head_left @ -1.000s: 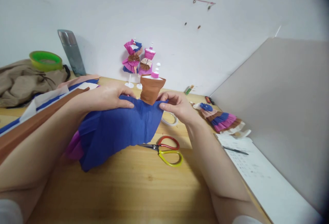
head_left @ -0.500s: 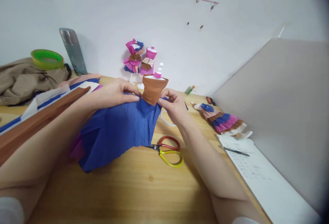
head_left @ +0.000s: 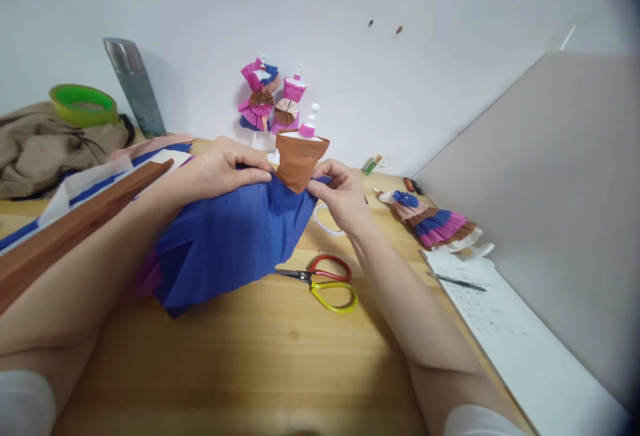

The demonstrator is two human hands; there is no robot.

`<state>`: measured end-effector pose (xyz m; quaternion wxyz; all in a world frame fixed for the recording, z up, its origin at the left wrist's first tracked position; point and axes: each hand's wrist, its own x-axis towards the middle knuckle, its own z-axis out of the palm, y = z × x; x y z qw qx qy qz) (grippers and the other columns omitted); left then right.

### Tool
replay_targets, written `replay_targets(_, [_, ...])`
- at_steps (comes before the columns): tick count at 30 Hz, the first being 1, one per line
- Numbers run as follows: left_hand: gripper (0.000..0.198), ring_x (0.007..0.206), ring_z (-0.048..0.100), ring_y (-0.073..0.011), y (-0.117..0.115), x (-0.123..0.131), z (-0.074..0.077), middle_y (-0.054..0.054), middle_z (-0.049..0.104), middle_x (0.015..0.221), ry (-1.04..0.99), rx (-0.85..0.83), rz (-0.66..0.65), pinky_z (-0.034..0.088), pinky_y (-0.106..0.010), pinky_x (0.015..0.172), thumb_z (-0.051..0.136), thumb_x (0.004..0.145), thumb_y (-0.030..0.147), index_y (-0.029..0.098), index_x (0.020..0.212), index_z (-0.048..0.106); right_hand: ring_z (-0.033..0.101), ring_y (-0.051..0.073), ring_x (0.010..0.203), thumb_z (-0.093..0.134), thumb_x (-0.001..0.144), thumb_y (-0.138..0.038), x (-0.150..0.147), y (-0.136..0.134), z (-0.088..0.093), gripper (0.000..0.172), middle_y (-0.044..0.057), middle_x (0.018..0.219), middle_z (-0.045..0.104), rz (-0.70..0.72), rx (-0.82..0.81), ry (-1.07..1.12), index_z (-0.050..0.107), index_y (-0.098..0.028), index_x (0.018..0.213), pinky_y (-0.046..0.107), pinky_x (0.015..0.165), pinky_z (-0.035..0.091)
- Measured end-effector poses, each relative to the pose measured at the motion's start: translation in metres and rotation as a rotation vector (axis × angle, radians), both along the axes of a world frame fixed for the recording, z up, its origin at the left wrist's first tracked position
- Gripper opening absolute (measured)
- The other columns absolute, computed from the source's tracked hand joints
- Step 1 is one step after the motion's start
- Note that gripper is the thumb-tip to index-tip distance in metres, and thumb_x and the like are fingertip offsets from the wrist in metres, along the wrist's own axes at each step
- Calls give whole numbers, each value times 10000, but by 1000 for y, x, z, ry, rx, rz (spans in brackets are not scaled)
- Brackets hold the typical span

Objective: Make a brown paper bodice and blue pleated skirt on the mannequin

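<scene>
A small dress form [head_left: 307, 131] stands in the middle, its torso wrapped in brown crepe paper [head_left: 300, 159]. Blue crepe paper [head_left: 230, 243] is gathered round its waist and hangs down to the left in wide folds. My left hand [head_left: 225, 168] pinches the top edge of the blue paper just left of the waist. On the other side, my right hand [head_left: 340, 193] pinches the blue paper's right end between thumb and fingers. The lower part of the form is hidden behind the paper. Scissors [head_left: 330, 277] with one red and one yellow handle lie below, their blade tips near the blue paper's hem.
Two dressed miniature forms [head_left: 260, 99] stand against the wall. Paper strips [head_left: 100, 216], a tape roll [head_left: 83, 106] on brown cloth [head_left: 45, 149] and a bottle [head_left: 135, 86] are at left. A small paper dress [head_left: 435, 223], a notepad [head_left: 520, 329] and a pen [head_left: 460, 283] lie right.
The blue paper's right part is drawn closer about the waist, and its lower right edge has swung left and up, baring more of the scissor blades. Both hands keep their pinch. The view has tilted slightly.
</scene>
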<state>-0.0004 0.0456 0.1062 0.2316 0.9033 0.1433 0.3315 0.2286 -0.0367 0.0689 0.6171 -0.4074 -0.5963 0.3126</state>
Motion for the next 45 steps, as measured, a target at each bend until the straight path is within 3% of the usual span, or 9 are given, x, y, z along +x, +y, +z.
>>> replay_targets(4, [178, 798, 697, -167, 5, 4, -4, -36, 761, 831, -30, -25, -27, 524, -241, 754, 645, 844, 313, 178, 820, 759, 544, 106, 566, 850, 605, -411, 0, 2, -3, 308, -31, 641, 649, 25, -36, 30, 628, -208, 670, 245, 544, 456])
replay_targets(12, [160, 731, 678, -147, -1, 16, -12, -40, 747, 769, -132, -41, -57, 516, -229, 716, 631, 841, 247, 151, 769, 737, 555, 122, 609, 855, 614, -461, -6, 8, -11, 324, -33, 667, 657, -43, -3, 70, 648, -223, 692, 260, 590, 476])
replay_targets(20, [199, 776, 678, -156, -3, 18, -16, -35, 752, 815, -69, -82, -62, 501, -243, 746, 584, 860, 279, 154, 844, 738, 546, 136, 634, 787, 712, -476, -17, 5, -19, 313, -28, 656, 624, -136, 63, 15, 602, -226, 680, 290, 663, 505])
replay_targets(27, [215, 749, 650, -150, -5, 17, -11, -29, 724, 786, -12, -103, -32, 500, -249, 751, 560, 855, 290, 145, 822, 715, 544, 148, 650, 788, 723, -455, -17, 3, -17, 308, -28, 638, 571, -99, 17, 34, 576, -236, 689, 295, 656, 484])
replay_targets(33, [251, 752, 650, -148, -2, 6, -1, -23, 734, 801, 119, -100, -12, 489, -243, 722, 574, 850, 350, 153, 837, 729, 521, 138, 621, 808, 664, -551, -16, -1, -9, 391, -25, 631, 573, -89, -26, 23, 584, -230, 676, 288, 625, 462])
replay_targets(39, [264, 841, 674, -159, 2, -3, 5, -41, 755, 894, 233, -152, -74, 494, -237, 766, 610, 819, 361, 159, 899, 760, 448, 99, 518, 842, 606, -584, -12, -3, -2, 444, -40, 555, 552, -7, -64, 53, 606, -210, 642, 244, 516, 353])
replay_targets(42, [329, 765, 652, -146, -1, -1, 5, -25, 727, 855, 273, -202, -32, 477, -226, 684, 642, 797, 375, 175, 1033, 754, 457, 101, 529, 844, 600, -581, -12, -4, 0, 440, -37, 563, 561, -5, -64, 48, 613, -209, 647, 245, 522, 354])
replay_targets(45, [372, 629, 580, -124, -8, 4, 5, -2, 654, 714, 305, -217, 18, 423, -219, 569, 673, 762, 406, 163, 1033, 751, 461, 103, 537, 833, 608, -573, -13, -4, 0, 430, -35, 574, 565, -31, -74, 26, 604, -211, 647, 247, 525, 360])
